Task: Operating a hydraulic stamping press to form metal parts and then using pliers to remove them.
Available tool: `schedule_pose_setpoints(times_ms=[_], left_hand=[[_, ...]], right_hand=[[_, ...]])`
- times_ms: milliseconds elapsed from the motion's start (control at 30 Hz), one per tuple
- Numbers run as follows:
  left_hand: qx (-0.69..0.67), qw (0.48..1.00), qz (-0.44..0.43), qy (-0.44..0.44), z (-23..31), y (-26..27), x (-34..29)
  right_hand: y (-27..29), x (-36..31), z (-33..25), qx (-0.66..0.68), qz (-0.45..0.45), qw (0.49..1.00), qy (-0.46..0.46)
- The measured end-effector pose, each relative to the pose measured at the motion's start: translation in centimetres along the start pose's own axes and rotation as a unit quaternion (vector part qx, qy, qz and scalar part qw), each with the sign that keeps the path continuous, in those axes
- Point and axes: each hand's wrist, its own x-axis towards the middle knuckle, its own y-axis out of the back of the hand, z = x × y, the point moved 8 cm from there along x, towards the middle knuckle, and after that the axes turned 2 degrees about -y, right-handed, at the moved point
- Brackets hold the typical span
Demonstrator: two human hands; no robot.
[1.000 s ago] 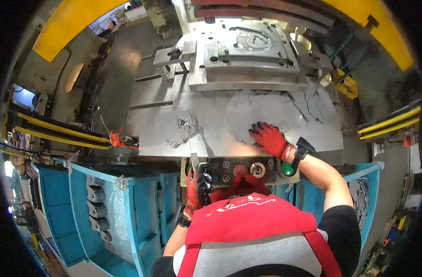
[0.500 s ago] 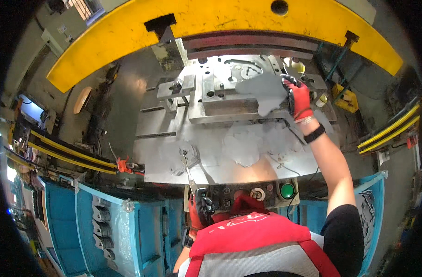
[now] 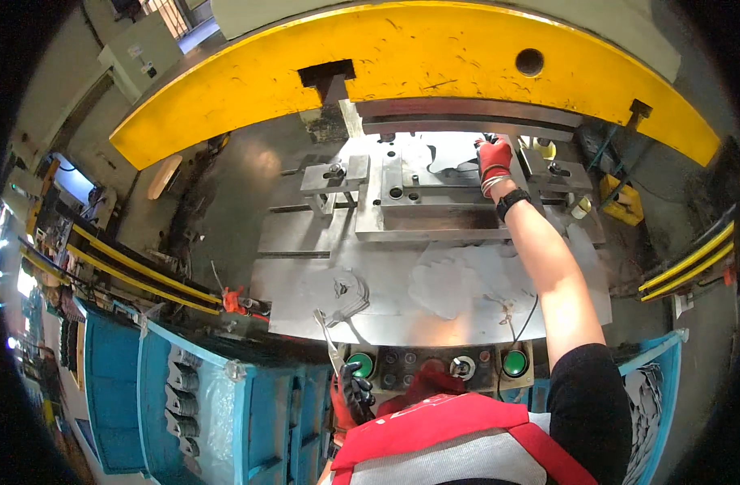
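Note:
My right hand (image 3: 494, 157), in a red and black glove, reaches out over the steel die (image 3: 435, 217) under the press. Its fingers are closed at the right end of a flat, irregular sheet-metal blank (image 3: 452, 155), which lies over the die's top. My left hand (image 3: 352, 396), gloved alike, stays low by the control panel and is wrapped round a pair of metal tongs (image 3: 331, 346) whose tips point up and away. Past the tongs lies a small stack of cut metal pieces (image 3: 347, 293). More flat blanks (image 3: 439, 283) rest on the table's middle.
A yellow press beam (image 3: 418, 56) crosses above the die. Clamp blocks (image 3: 335, 174) flank it. Before me are a control panel with green buttons (image 3: 514, 363) and blue bins of metal parts (image 3: 239, 404). Yellow-striped guards (image 3: 143, 271) stand at both sides.
My right hand has carried the blank forward from the die's near right side onto its top. The left hand keeps the tongs, now slightly away from the stacked pieces. My view has shifted a little.

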Motion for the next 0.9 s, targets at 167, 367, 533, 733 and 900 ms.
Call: schedule_pose_setpoints(times_ms=[167, 367, 533, 733, 900], left_hand=[[-0.047, 0.996, -0.018, -0.067, -0.1, 1.9, 0.7], [0.004, 0.984, 0.06, -0.17, -0.8, 7.2, 4.7], [-0.022, 0.964, 0.234, -0.125, -2.4, 11.2, 5.9], [0.31, 0.93, 0.187, -0.056, -6.0, 13.0, 5.8], [0.411, 0.891, 0.181, 0.059, -9.5, 10.2, 6.3]], right_hand=[[-0.1, 1.8, -0.6, -0.199, -0.105, 0.973, 0.059], [6.0, -4.3, -3.8, -0.07, -0.133, 0.979, 0.139], [19.6, -18.3, -0.4, -0.053, -0.103, 0.977, 0.178], [32.2, -31.0, 25.1, -0.119, -0.061, 0.974, -0.185], [18.9, -32.2, 24.3, -0.054, -0.257, 0.934, -0.242]])
